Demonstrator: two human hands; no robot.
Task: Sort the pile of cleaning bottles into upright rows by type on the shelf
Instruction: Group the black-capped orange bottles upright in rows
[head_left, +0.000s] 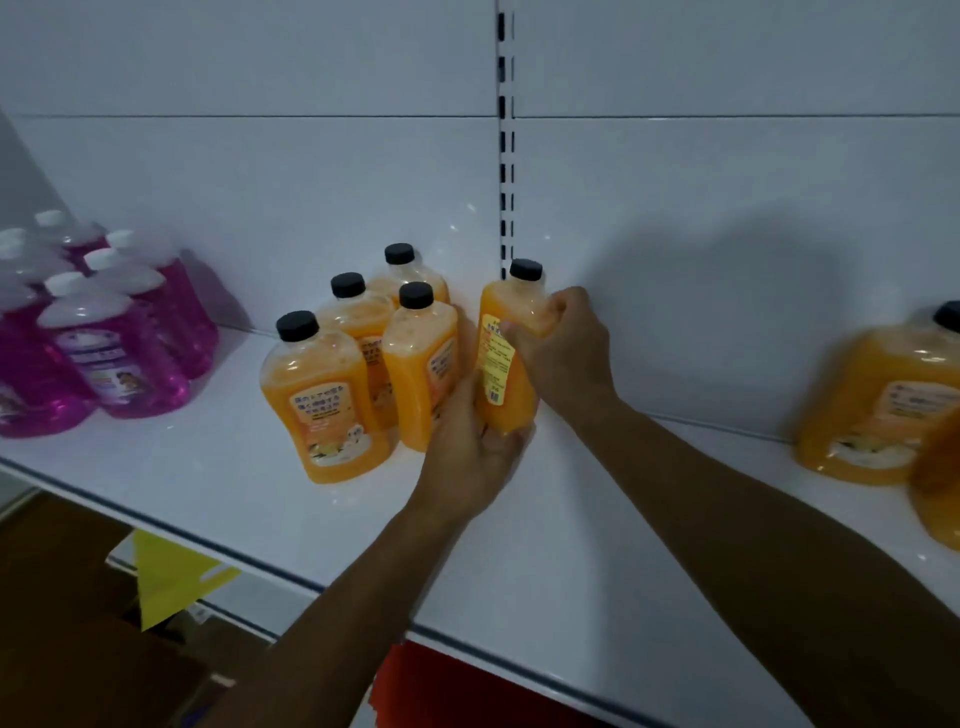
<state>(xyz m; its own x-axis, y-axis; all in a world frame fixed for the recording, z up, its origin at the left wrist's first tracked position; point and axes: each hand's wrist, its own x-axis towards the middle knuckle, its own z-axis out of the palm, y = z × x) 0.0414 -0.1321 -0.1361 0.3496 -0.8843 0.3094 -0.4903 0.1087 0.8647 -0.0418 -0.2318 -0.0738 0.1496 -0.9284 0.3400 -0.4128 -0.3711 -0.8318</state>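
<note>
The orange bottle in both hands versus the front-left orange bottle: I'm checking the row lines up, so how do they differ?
The held orange bottle is gripped by the right hand near its shoulder and the left hand at its base; the front-left orange bottle stands free, untouched. The held one shows its yellow back label with a barcode; the front-left one shows its front label. The held one stands apart, right of the group. Both are upright, orange, black-capped.
</note>
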